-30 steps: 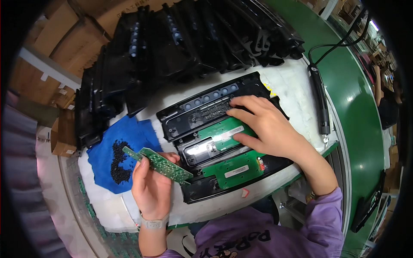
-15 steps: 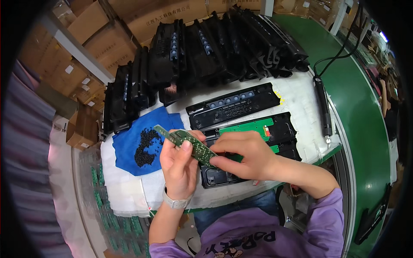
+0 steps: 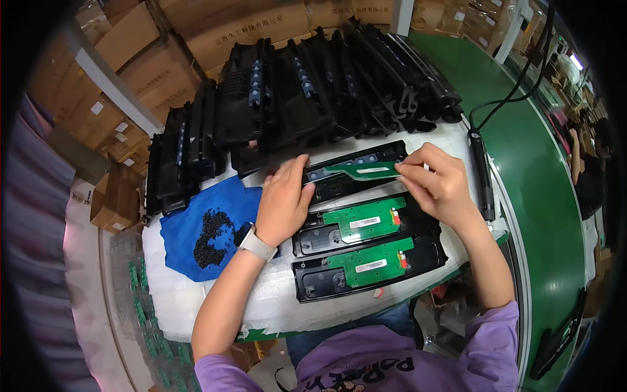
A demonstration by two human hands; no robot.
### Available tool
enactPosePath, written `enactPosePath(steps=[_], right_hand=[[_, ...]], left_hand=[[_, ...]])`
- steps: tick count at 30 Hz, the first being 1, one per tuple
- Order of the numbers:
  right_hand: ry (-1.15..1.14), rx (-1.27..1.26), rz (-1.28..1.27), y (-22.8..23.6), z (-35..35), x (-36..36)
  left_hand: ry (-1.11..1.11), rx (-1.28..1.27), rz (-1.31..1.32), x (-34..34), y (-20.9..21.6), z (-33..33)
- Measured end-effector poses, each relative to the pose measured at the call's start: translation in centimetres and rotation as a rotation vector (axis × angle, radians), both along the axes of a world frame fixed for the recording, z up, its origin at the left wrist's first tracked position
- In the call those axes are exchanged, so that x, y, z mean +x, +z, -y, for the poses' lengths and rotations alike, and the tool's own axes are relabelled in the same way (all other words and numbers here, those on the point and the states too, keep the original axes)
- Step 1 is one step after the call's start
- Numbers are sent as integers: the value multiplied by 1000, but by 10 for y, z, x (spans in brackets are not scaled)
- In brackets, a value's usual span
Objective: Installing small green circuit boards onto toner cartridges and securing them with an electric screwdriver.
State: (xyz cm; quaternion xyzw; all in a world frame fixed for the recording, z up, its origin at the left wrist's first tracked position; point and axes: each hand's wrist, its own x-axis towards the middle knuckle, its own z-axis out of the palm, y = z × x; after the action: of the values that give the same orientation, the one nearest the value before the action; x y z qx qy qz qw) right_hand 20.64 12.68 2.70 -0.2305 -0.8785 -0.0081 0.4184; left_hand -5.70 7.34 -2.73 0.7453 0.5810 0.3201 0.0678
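Head view: 3 black trays. Near tray (image 3: 318, 279) and middle tray (image 3: 318, 242) each hold 1 green board (image 3: 372, 266) (image 3: 368, 225); 2 judged done. Far tray (image 3: 332, 190): 1 left, held board (image 3: 367, 171) above it, apparently unseated, right end pinched by right hand (image 3: 439, 186). Left hand (image 3: 284, 208) at tray's left end, fingers extended, thumb spread.

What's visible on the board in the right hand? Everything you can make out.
The circuit board is thin, green and rigid-looking, with a pale strip label on its visible face and a narrower left end. The right hand pinches its right end. Seen at a shallow angle, it overlaps a black housing in view; contact between them is unclear.
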Motion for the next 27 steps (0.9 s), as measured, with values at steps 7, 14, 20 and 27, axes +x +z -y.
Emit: enactPosePath(steps=[7, 14, 20, 27], right_hand=[[140, 232, 303, -18, -11, -21], [111, 369, 442, -30, -12, -30], [62, 383, 422, -34, -11, -32], [62, 63, 495, -32, -14, -33]], left_hand=[[-89, -77, 327, -1, -2, 1], [-57, -113, 379, -4, -2, 0], [-46, -102, 314, -6, -2, -3], [-35, -102, 357, -4, -3, -5]])
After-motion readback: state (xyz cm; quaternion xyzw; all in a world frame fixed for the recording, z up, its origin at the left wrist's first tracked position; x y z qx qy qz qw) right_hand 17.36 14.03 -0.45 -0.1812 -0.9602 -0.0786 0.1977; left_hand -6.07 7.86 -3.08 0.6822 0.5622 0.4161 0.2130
